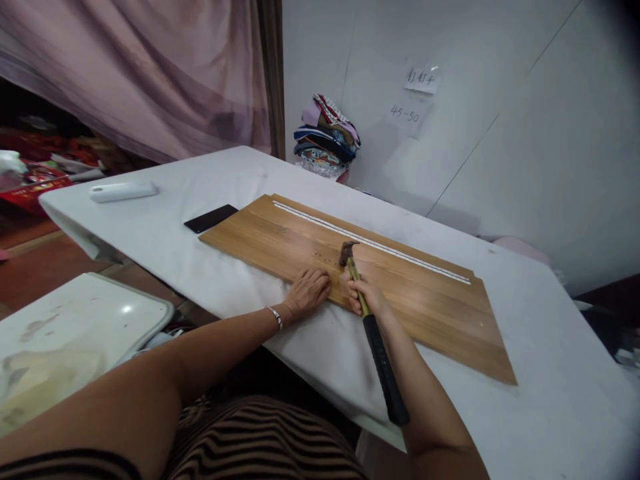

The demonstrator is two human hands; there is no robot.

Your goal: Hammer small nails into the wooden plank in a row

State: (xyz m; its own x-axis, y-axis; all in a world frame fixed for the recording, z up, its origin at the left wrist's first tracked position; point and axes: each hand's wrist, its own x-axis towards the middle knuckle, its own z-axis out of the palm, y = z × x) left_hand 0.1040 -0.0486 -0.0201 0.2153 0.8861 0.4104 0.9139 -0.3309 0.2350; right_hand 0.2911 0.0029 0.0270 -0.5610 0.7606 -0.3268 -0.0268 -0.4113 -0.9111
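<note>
My right hand (367, 297) is wrapped round a claw hammer (354, 270), gripping the yellow part of its handle near the head. The black rubber grip slants down toward me. Its brown metal head lies just over a wooden board (430, 300), close to a short row of small nails (327, 259). My left hand (307, 291) rests on the board's front edge, left of the hammer, with its fingers laid over the wood. Its thumb is hidden. Along the far side of the board runs a white measuring strip (370, 241).
A white-covered table (200, 267) bears the board. On it lie a black flat device (211, 219) and a white elongated object (123, 192). Folded clothes (327, 137) are stacked by the wall. A white stool (135, 310) stands at the left, below a pink curtain (165, 73).
</note>
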